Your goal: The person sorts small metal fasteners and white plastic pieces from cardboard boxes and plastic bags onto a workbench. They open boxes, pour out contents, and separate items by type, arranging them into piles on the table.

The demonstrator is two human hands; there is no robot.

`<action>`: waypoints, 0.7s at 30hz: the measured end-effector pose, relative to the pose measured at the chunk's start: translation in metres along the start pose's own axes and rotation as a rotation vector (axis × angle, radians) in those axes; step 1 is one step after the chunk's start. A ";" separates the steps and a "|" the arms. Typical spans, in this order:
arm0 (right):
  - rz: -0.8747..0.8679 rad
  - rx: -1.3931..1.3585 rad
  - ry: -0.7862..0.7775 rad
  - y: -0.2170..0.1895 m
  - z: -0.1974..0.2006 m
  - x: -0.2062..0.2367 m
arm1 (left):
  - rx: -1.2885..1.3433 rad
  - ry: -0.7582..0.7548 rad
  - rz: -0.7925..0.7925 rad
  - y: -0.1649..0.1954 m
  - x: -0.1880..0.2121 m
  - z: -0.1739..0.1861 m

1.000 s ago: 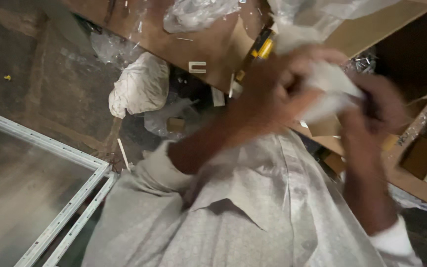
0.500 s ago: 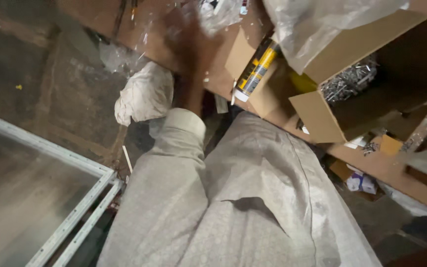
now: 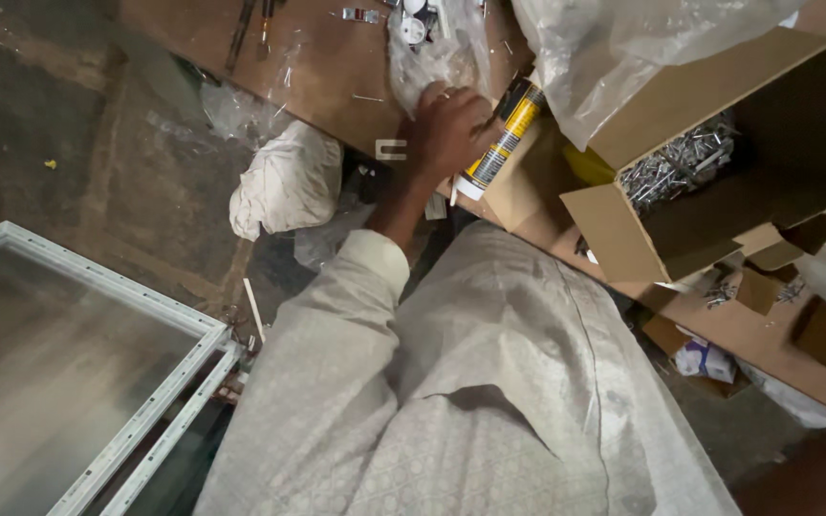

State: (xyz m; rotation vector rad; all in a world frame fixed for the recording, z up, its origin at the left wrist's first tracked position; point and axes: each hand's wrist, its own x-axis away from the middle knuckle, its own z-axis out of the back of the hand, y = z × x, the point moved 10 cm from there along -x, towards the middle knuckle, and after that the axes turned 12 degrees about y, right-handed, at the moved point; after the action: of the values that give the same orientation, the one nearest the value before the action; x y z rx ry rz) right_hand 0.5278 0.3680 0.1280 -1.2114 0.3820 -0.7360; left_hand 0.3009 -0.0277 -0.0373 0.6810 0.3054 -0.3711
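1. sealant tube [image 3: 503, 140], yellow and black, lies on the brown tabletop [image 3: 322, 72] beside an open cardboard box [image 3: 719, 182] of metal screws.
2. left hand [image 3: 446, 129] rests on tube and clear plastic bag [image 3: 427, 53], fingers curled over them; firm grip unclear.
3. right hand out of view.

Left hand [image 3: 446, 129] sits in a tight gap on the workbench [image 3: 336, 86]: clear plastic bag [image 3: 427, 48] directly above, yellow sealant cartridge [image 3: 501, 139] touching at right. Cardboard box [image 3: 719, 162] of metal fasteners blocks further right. Bare bench surface w/ free room lies left of hand, approx. to the small white bracket [image 3: 391, 149].
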 end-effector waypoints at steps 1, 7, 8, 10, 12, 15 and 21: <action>-0.001 -0.001 0.000 0.000 -0.001 -0.002 | -0.019 -0.028 0.009 -0.001 0.002 -0.001; -0.013 -0.007 -0.002 0.003 0.000 -0.010 | -0.344 0.593 0.391 -0.092 -0.004 0.063; -0.014 -0.010 -0.004 0.003 -0.001 -0.011 | -0.224 0.626 0.413 -0.112 -0.009 0.063; -0.014 -0.014 0.001 0.002 0.000 -0.015 | 0.051 0.380 0.813 -0.175 -0.005 0.029; -0.014 -0.021 0.007 0.001 0.001 -0.018 | 0.235 0.218 1.022 -0.205 -0.003 0.004; -0.026 -0.023 0.013 0.001 0.002 -0.023 | 0.143 0.218 0.954 -0.209 -0.030 0.014; -0.046 -0.036 0.035 0.007 0.009 -0.034 | 0.167 0.327 0.755 -0.169 -0.069 0.042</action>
State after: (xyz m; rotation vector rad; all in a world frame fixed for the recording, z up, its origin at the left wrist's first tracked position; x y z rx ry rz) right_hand 0.5115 0.3988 0.1210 -1.2462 0.3993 -0.7938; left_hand 0.1735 -0.1607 -0.0730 0.9668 0.3049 0.4444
